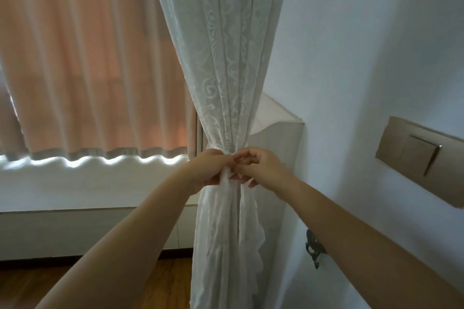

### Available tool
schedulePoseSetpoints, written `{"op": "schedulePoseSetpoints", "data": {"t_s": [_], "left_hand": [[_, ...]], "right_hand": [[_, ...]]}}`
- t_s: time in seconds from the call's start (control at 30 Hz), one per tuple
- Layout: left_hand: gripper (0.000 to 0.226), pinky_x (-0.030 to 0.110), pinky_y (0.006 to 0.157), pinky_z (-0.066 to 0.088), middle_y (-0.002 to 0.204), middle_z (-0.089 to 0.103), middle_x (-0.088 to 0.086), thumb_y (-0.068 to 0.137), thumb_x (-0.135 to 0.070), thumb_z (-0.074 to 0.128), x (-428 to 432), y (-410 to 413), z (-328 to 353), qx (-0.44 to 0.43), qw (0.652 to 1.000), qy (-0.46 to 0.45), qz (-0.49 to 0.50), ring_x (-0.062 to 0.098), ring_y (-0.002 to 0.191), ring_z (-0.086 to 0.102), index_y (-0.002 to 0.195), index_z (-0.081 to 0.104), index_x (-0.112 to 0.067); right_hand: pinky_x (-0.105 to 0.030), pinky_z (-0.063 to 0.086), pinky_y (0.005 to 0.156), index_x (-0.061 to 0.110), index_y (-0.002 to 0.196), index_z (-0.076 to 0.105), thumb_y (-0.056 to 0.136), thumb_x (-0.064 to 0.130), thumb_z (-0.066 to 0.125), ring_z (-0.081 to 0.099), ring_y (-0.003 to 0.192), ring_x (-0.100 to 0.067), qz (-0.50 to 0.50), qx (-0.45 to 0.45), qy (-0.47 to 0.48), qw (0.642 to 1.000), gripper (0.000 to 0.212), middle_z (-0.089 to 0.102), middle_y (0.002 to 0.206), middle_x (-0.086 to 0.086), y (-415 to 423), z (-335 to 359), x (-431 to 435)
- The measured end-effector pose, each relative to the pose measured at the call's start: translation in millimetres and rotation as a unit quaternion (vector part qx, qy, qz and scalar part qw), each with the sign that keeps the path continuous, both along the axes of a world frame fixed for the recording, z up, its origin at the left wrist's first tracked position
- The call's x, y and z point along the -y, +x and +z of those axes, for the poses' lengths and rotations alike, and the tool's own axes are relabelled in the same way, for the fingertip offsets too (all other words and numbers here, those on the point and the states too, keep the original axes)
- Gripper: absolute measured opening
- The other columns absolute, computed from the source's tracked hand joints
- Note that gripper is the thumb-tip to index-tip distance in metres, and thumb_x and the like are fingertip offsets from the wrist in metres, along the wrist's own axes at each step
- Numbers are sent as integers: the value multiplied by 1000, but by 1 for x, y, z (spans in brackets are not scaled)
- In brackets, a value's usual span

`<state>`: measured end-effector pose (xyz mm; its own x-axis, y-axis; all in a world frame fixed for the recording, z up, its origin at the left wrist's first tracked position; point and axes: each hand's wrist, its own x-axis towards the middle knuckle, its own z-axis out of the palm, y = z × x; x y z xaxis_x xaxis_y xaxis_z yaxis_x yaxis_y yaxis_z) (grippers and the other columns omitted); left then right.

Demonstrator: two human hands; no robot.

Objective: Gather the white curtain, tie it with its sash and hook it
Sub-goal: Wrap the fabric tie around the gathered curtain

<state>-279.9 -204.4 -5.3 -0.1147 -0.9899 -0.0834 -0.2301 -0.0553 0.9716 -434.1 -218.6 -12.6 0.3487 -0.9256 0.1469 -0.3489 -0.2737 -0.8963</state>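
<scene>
Wall [351, 57] at 3 o'clock | left hand [207, 168], right hand [262, 168] pinch sash [226, 175] round curtain [226, 70] | hook [313, 248] 4 o'clock of hands | risk: slack knot, folds spill

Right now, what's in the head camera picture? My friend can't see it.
The left hand and right hand pinch the gathered white curtain at its narrowest point. A dark hook is on the wall at right; a peach curtain hangs at left.

1. Both my bare forearms reach forward, hands meeting in the middle.
2. My left hand [208, 167] grips the curtain [226, 70], fingers curled.
3. My right hand [262, 167] curls in alongside, seemingly pinching the same fabric.
</scene>
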Motion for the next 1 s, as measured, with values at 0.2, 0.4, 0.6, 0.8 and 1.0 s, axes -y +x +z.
{"op": "schedulePoseSetpoints", "data": {"t_s": [0.2, 0.4, 0.6, 0.8, 1.0], "left_hand": [[17, 24, 45, 41, 65, 57, 9, 76, 10, 41, 0, -3, 3, 34, 999, 5, 37, 12, 40, 54, 70, 50, -2], [19, 28, 69, 59, 90, 65, 18, 83, -2, 53, -1, 1, 10, 11, 1000, 25, 2, 21, 75, 66, 96, 63, 6], [34, 18, 60, 56, 77, 75, 10, 87, -35, 61, -8, 19, 19, 125, 990, -26, -64, 11, 65, 69, 82, 74, -3], [34, 21, 63, 51, 57, 62, 8, 86, -33, 60, -7, 29, 10, 12, 996, -49, -69, 13, 54, 59, 65, 72, -9], [15, 18, 60, 53, 67, 73, -8, 81, -27, 66, -15, 51, 6, 170, 972, -95, -133, 4, 59, 63, 75, 77, -19]], "right_hand": [[-26, 47, 64, 16, 87, 53, 66, 35, 82, 54, 69, -10, -37, -114, -109, 987, 40, 60, 84, 3, -4, -15, 0], [-28, 49, 63, 17, 85, 57, 75, 19, 70, 56, 65, -13, -65, -147, -183, 970, 17, 58, 71, 6, -1, -25, 1], [-20, 40, 56, 20, 61, 53, 81, 5, 52, 48, 57, -10, -72, -78, -72, 992, 25, 53, 61, 5, -15, -11, 3], [-14, 37, 56, 19, 72, 61, 79, 27, 68, 45, 56, -1, 24, -55, -63, 996, 12, 51, 61, 13, -19, -12, 1], [-14, 38, 64, 26, 62, 65, 82, 27, 69, 49, 57, 4, 20, -13, -40, 999, 20, 53, 56, 17, -44, -11, 14]]}}
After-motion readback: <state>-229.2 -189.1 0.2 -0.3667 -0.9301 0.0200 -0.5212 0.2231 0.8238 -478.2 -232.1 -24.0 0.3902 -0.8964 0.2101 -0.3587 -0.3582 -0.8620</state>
